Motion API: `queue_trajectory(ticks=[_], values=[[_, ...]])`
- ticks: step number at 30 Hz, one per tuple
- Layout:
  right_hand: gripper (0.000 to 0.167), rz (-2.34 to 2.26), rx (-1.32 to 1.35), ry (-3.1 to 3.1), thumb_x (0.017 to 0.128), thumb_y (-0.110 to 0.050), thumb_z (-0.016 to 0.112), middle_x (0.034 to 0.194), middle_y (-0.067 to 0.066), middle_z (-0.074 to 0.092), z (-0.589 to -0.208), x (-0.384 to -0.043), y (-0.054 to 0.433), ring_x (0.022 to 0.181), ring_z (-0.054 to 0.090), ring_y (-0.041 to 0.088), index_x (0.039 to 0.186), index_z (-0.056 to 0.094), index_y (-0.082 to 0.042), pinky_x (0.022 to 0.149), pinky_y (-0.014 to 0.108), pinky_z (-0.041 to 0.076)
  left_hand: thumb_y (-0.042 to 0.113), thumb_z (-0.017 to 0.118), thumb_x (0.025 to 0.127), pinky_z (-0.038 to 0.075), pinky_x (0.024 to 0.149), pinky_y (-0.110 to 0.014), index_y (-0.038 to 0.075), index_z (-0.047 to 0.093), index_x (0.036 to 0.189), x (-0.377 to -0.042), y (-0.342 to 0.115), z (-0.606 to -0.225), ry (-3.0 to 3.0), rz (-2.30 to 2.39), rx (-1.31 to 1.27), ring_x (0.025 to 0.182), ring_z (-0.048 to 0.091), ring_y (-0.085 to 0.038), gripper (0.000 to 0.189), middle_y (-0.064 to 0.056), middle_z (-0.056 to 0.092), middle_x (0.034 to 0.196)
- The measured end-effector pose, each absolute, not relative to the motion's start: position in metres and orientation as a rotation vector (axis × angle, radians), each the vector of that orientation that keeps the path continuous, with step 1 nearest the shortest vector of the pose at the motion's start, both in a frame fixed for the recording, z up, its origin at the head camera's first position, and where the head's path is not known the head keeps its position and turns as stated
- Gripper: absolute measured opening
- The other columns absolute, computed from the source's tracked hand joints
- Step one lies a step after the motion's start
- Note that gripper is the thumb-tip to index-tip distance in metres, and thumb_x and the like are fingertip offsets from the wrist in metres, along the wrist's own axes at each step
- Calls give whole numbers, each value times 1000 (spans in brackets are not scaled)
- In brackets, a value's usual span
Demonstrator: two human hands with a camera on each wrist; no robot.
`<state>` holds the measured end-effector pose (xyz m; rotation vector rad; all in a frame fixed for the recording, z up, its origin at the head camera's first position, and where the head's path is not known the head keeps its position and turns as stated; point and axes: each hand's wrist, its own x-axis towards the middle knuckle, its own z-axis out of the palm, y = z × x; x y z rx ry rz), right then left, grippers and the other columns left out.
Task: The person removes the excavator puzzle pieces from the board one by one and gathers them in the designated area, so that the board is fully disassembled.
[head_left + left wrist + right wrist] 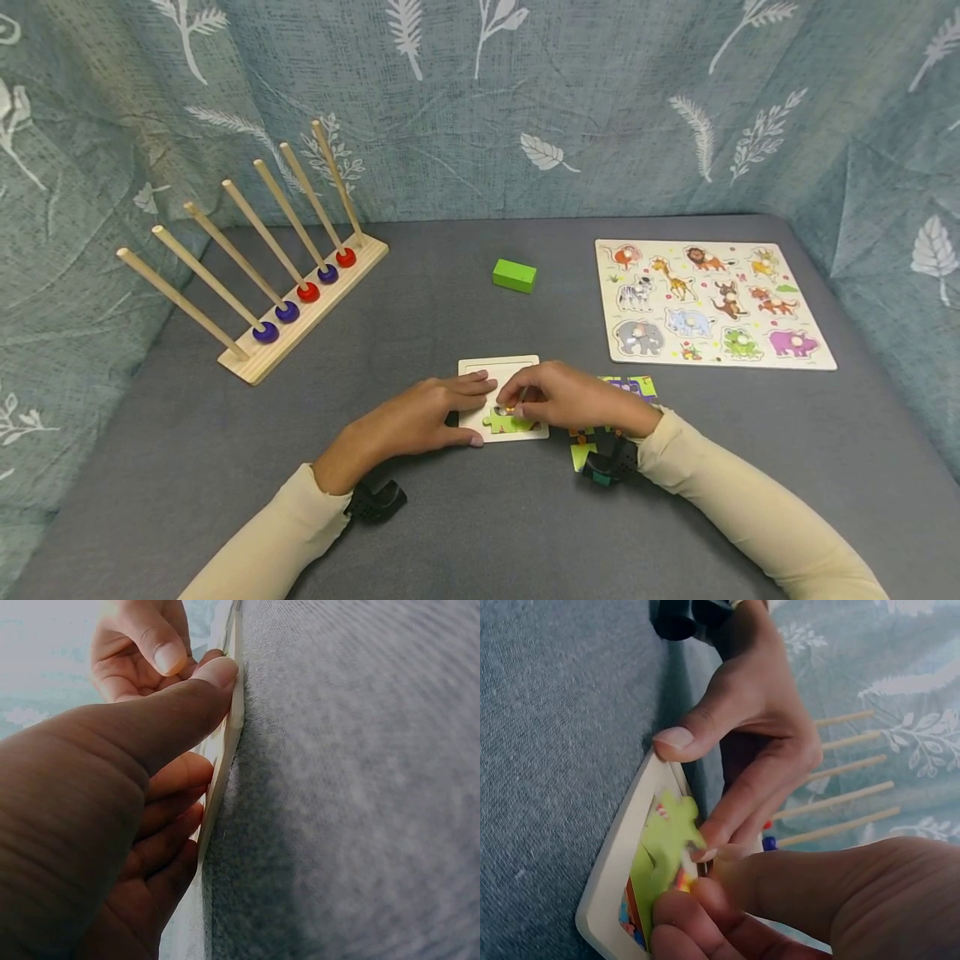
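Observation:
A small wooden puzzle tray (498, 362) lies on the dark table between the hands. Green jigsaw pieces (504, 423) sit in its near part; the right wrist view shows a light green piece (656, 851) inside the pale frame. My left hand (420, 417) rests on the tray's left side, fingers on the frame and thumb at the near edge. Over the tray, my right hand (570, 400) pinches a small puzzle piece (685, 879) with yellow and red on it, between thumb and fingers. Those fingers hide much of that piece.
Loose puzzle pieces (643, 385) lie beneath and beside the right forearm. A green block (514, 276) stands behind the tray. At the back right is an animal peg board (712, 304). A wooden rack (300, 312) with upright pegs and coloured rings stands to the left.

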<state>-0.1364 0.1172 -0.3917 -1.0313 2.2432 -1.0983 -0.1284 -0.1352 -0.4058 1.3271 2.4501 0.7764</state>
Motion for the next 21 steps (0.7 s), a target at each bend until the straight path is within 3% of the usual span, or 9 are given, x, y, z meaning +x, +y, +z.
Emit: queue_trajectory(ticks=[5,14,21], values=[[16,-1092,-1060,2267,92,-5,66,98,-2,65,-393,-135,116,81,58,5,108,71,-5,73,25,51,29,76,86,38,106,-41,-1,58,133,-128,-135,-406,2448,778,1328,137,39,-23,58,-11,48,144],[7,-1061,-1101,2320,92,-6,67,88,-7,60,-396,-135,112,73,51,4,94,73,-9,66,24,47,28,76,86,38,106,-41,-1,58,133,-128,-135,-406,2441,789,1328,137,39,-23,58,-12,48,144],[7,-1041,-1100,2283,93,-6,66,83,-7,61,-395,-134,111,71,50,1,97,71,-7,64,23,46,28,77,86,38,106,-41,-1,58,133,-129,-136,-407,2443,802,1340,137,39,-23,58,-12,48,144]])
